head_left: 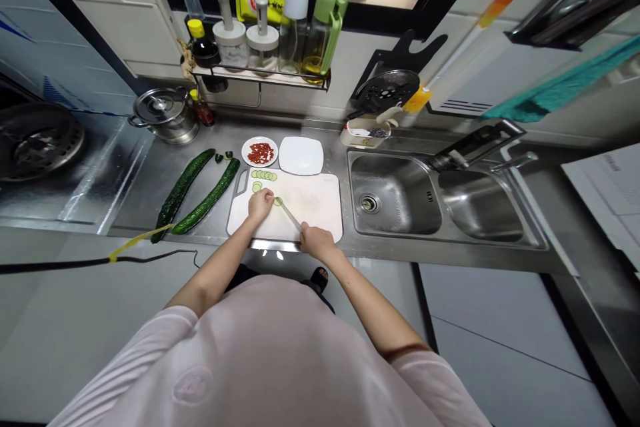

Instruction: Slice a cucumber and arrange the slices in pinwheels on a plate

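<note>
My right hand [317,242] grips a kitchen knife [291,217] by its handle, over the right front of the white cutting board [315,210]. Its blade points up and left, and the tip is at a pale green cucumber slice [278,202]. Just left of that slice is my left hand [261,205], with the fingers drawn together; whatever they pinch is too small to make out. A row of cucumber slices [264,175] lies along the board's top left, with a few more slices [257,186] just below it, near my left fingers.
Two long cucumbers [184,188] and cut-off ends [229,155] lie left of the board. Behind it stand a plate of chopped red pieces [261,152] and a white square plate [301,155]. A lidded pot [165,117] is back left; a double sink [395,190] is right.
</note>
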The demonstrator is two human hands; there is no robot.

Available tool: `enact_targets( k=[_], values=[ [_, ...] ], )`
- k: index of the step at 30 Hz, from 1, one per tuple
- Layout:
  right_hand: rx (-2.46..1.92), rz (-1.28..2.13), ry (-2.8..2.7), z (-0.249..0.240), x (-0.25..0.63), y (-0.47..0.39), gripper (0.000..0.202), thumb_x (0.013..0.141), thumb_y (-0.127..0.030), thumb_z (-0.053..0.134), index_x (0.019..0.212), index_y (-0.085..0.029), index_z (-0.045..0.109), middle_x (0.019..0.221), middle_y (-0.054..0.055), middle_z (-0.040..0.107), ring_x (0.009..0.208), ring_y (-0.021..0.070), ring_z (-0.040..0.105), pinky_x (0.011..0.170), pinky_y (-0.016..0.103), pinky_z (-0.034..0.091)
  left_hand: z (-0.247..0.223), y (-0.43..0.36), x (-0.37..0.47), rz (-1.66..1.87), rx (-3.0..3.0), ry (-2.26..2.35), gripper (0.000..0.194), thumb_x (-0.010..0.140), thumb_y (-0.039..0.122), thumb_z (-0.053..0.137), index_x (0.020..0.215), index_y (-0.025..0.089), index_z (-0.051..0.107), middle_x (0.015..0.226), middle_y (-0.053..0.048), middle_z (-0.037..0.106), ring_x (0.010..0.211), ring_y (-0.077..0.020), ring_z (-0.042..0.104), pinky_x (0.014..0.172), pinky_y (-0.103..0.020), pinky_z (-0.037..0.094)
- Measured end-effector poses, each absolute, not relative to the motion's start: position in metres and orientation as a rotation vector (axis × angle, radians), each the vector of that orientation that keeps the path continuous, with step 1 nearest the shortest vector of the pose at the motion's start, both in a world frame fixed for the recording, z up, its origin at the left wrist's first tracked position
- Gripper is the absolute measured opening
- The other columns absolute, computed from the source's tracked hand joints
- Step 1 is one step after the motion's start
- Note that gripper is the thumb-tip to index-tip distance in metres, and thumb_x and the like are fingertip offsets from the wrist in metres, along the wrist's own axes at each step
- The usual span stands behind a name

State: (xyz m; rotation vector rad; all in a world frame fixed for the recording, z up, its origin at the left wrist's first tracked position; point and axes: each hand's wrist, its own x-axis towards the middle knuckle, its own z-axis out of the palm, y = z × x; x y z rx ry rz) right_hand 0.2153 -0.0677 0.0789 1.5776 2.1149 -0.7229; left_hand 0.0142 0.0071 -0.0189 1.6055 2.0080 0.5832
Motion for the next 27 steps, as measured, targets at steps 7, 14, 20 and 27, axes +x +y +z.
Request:
enact_targets(
  k=[7,14,20,27],
  values=[
    [1.578,-0.709,2.12,0.079,0.215,-0.068,0.025,0.094,-0.024,0.037,0.116,-0.017,0.048,0.101,0.014,0.068,0.096,0.0253,0.065,0.075,0.033,0.043,-0.016,0.007,0.015,0.58,1.611,2.007,0.016,0.081,0.024,0.056,0.092,0.023,0.068,0.082,-0.002,0.069,0.08,-0.0178,0.063,0.07,-0.026,0.043],
    [1.597,-0.716,2.117,0.075,0.222,-0.075,0.027,0.095,-0.026,0.034,0.115,-0.017,0.049,0.101,0.014,0.068,0.097,0.0261,0.065,0.076,0.033,0.042,-0.013,0.006,0.015,0.542,1.591,2.003,0.019,0.081,0.025,0.056,0.095,0.023,0.068,0.084,-0.002,0.07,0.081,-0.0175,0.062,0.072,-0.026,0.043],
    [1.599,-0.729,2.112,0.073,0.227,-0.083,0.025,0.096,-0.026,0.033,0.114,-0.018,0.048,0.098,0.012,0.068,0.094,0.0252,0.065,0.073,0.032,0.041,-0.017,0.008,0.013,0.582,1.609,1.995,0.017,0.08,0.025,0.056,0.092,0.022,0.068,0.082,-0.001,0.069,0.078,-0.0171,0.062,0.069,-0.025,0.043],
    [1.61,-0.725,2.099,0.072,0.231,-0.09,0.023,0.097,-0.027,0.034,0.114,-0.019,0.047,0.098,0.012,0.069,0.093,0.0243,0.065,0.073,0.031,0.04,-0.013,0.007,0.015,0.542,1.596,2.016,0.019,0.081,0.025,0.055,0.094,0.023,0.068,0.085,-0.002,0.07,0.082,-0.0174,0.063,0.072,-0.026,0.043]
  ],
)
